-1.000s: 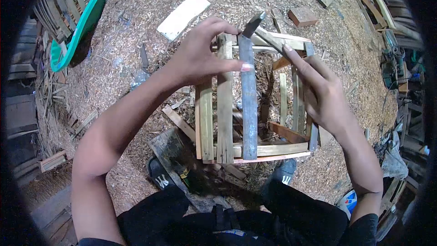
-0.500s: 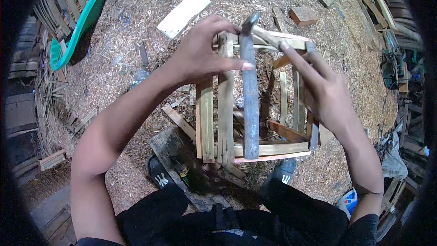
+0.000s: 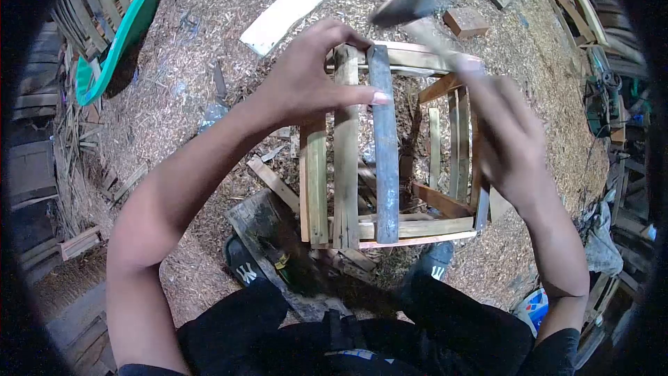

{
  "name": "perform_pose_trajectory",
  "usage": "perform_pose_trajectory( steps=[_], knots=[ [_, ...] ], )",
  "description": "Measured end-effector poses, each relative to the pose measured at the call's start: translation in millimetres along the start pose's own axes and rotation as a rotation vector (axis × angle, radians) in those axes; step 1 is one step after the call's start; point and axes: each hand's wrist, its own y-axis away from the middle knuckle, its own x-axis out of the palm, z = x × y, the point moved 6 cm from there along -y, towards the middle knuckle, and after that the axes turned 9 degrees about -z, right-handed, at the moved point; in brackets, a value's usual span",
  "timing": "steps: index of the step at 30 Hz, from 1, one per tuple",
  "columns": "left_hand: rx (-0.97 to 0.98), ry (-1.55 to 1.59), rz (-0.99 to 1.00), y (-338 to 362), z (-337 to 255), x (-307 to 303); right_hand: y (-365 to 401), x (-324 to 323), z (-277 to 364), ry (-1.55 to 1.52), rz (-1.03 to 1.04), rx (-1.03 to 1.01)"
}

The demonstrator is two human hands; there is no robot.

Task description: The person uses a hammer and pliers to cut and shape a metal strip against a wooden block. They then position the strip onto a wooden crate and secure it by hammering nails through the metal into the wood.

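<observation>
A slatted wooden crate frame stands in front of me, with a grey slat lying across its top. My left hand grips the slat near its far end, thumb on its face and fingers curled over the far edge. My right hand is closed round the handle of a hammer. Hammer and fingers are smeared by motion, and the hammer's head is in the air beyond the slat's far end. The frame's right side is partly hidden by my right hand.
Wood chips cover the ground. A white board and a brown block lie beyond the frame. A dark plank is near my feet. A green curved edge is at upper left, with stacked wood at right.
The hammer has lifted off the slat's far end and my right hand has risen with it, slightly to the right. My left hand stays on the slat.
</observation>
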Motion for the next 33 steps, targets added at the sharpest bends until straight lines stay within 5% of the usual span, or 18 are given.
perform_pose_trajectory(
  steps=[4, 5, 8, 9, 13, 18, 21, 25, 30, 33],
  knots=[
    [-0.053, -0.046, 0.032, -1.6, -0.9, 0.1, -1.9, 6.1, -3.7, 0.066, 0.145, 0.089],
    [-0.031, -0.054, 0.009, 1.1, -1.3, 0.0, -8.4, -0.4, 3.7, -0.051, -0.005, 0.064],
    [-0.034, -0.028, 0.013, 0.3, -2.1, -0.3, 0.3, 4.9, 0.1, 0.012, 0.038, 0.032],
    [-0.030, -0.027, 0.011, -0.3, -1.8, -0.2, 3.0, 14.9, -0.4, 0.226, 0.346, 0.135],
    [-0.015, -0.024, 0.017, -1.5, 2.3, 0.9, -3.6, 3.0, 2.2, -0.032, -0.005, 0.031],
    [-0.024, -0.016, 0.034, -3.0, 4.9, 0.0, 2.6, 15.1, -4.6, 0.188, 0.253, 0.130],
    [0.037, -0.019, -0.012, -0.4, 5.0, 3.0, -6.0, -0.6, 1.5, -0.035, -0.064, -0.012],
    [-0.013, -0.014, 0.044, -3.0, -0.7, 1.4, 4.9, 18.6, -8.1, 0.124, 0.203, 0.126],
    [-0.051, -0.001, 0.028, 0.9, 3.7, 1.8, -2.4, -1.0, 0.8, -0.024, -0.059, -0.029],
    [0.014, -0.018, 0.015, -1.7, 1.0, 1.7, 3.5, 16.8, -6.5, 0.202, 0.214, 0.066]
  ],
)
